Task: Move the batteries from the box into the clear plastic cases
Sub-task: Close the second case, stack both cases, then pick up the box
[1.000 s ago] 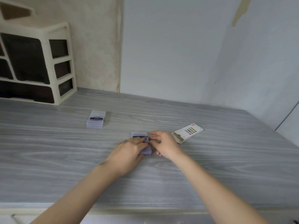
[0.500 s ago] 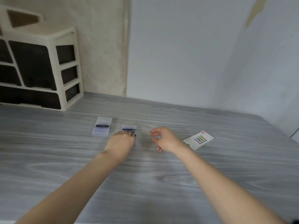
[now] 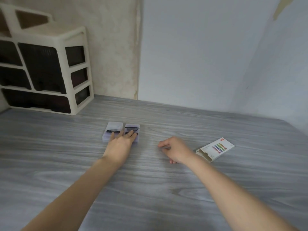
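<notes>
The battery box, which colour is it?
White, with coloured stripes printed on top; head view.

A plain home room: grey wood-grain desk (image 3: 150, 189), cream plastic drawer organiser (image 3: 50, 72), peeling painted walls (image 3: 200, 55).

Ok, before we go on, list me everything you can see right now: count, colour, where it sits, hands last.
Clear plastic cases: 2, clear with a purple tint and dark labels, side by side, touching or nearly so, mid-table left of centre; second one on the right.
Battery box: 1, white card with coloured stripes, near end flap open, lying flat on the right of the table.
Drawer organiser: 1, cream frame with dark drawers, far left corner against the wall.
Table: 1, grey wood grain.
Batteries: none visible loose.
Left hand: flat, fingers resting on both cases.
Right hand: loosely curled between the cases and the box, apparently holding nothing.
</notes>
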The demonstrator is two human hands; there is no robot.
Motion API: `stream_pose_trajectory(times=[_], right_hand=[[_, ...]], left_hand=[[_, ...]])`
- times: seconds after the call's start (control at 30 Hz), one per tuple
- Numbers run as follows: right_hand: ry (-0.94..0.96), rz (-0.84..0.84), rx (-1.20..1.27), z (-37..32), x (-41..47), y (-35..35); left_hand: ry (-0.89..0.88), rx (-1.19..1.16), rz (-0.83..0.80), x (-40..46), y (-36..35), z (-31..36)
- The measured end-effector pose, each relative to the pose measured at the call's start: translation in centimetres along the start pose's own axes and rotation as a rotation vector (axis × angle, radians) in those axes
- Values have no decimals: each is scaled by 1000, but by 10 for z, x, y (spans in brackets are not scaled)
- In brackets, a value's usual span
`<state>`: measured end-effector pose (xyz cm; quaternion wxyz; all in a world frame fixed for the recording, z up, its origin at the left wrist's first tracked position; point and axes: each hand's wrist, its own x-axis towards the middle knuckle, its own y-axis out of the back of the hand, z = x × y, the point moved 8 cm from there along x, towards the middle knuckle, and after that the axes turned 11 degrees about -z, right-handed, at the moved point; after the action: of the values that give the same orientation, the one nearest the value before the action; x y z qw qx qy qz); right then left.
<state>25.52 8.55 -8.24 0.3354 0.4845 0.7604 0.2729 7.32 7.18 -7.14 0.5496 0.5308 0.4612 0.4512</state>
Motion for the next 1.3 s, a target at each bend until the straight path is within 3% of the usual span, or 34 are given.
stream_pose_trajectory(times=[0.37, 0.57, 0.63, 0.83, 1.13, 1.3], right_hand=[[2, 8, -17, -2, -3, 1], [8, 7, -10, -2, -3, 0], [2, -4, -18, -1, -2, -2], [-11, -11, -65, -2, -1, -4], [-18, -14, -116, -7, -5, -6], [-22, -101, -235, -23, -16, -14]], left_hand=[[-91, -116, 33, 9, -11, -16], [-232, -179, 212, -11, 16, -12], [-204, -242, 116, -12, 11, -16], [-131, -386, 132, -11, 7, -25], [-88, -412, 117, -10, 6, -24], [-46, -392, 104, -9, 3, -21]])
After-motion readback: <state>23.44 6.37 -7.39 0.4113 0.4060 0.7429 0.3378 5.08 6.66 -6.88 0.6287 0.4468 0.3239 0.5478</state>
